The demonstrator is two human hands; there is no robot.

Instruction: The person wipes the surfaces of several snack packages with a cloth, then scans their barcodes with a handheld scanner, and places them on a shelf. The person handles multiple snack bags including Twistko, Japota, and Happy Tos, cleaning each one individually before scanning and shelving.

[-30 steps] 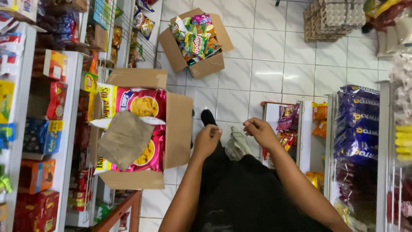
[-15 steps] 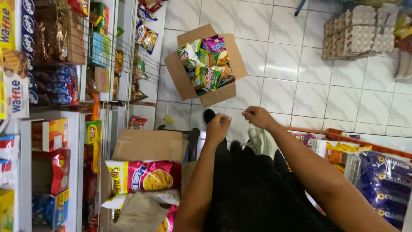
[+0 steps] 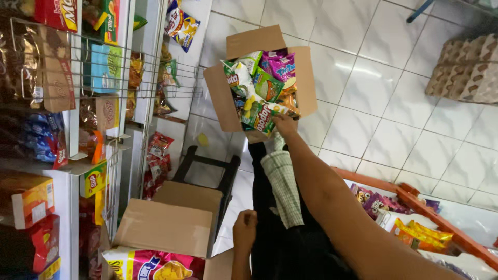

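Brown box (image 3: 305,78) w/ green, purple, yellow snack bags (image 3: 264,85); green-checked cloth (image 3: 282,179); white floor tiles (image 3: 384,98); orange rack (image 3: 441,223).
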